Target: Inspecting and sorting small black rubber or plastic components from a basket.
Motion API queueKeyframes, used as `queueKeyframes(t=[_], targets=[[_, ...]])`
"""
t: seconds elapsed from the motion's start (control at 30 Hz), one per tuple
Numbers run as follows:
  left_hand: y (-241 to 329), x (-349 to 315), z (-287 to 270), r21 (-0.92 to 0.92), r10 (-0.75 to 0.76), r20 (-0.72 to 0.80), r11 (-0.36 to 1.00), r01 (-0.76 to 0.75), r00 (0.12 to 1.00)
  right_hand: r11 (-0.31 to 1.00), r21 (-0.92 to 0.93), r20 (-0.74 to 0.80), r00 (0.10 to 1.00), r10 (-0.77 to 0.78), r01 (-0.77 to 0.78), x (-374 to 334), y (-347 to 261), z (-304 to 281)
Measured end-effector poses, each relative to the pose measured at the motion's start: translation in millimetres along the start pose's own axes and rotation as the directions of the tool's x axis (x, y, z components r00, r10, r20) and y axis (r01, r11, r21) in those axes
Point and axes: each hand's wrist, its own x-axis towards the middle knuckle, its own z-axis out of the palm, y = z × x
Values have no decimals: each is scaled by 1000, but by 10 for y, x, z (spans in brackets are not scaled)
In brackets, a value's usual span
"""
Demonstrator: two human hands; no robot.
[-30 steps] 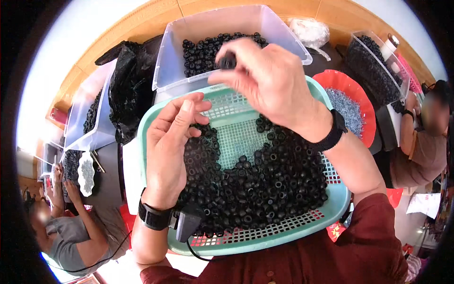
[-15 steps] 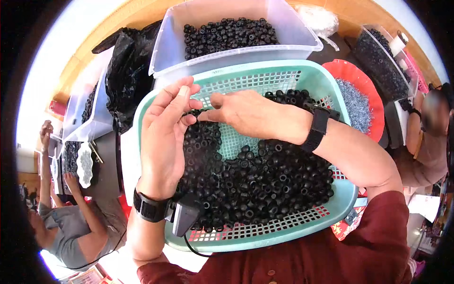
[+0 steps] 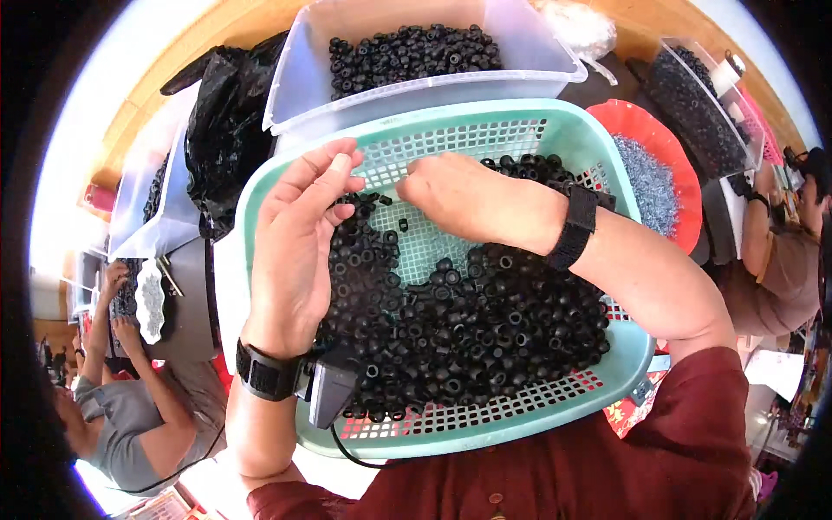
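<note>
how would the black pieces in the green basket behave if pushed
The black pieces would likely roll, being small and rounded. They look stiff, keeping their shape in the heap. Loosely piled, some might slide onto the bare part of the green basket.

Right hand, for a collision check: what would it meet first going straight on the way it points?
Most likely the left hand, at its fingertips; depth is unclear, so the right hand might pass beneath them.

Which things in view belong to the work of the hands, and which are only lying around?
Belonging:
green basket, under the left hand and right hand
small black pieces inside it

Apparently just lying around:
black plastic bag
white bundle
red dish with bluish-grey bits
</note>
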Motion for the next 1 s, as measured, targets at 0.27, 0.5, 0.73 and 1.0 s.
queueKeyframes(t=[0.27,0.5,0.73,1.0], targets=[[-65,3,-2,42,-48,-17,998,48,999,966,224,2,991,135,-132,48,-34,-261],[-71,38,45,-122,-122,133,983,138,984,823,525,-443,895,47,216,114,-55,-413],[-41,32,5,-145,-30,30,989,34,999,933,360,-260,961,97,3,27,35,-496],[-31,16,-16,-149,-49,98,987,63,994,970,200,90,989,120,-136,-98,-63,-264]])
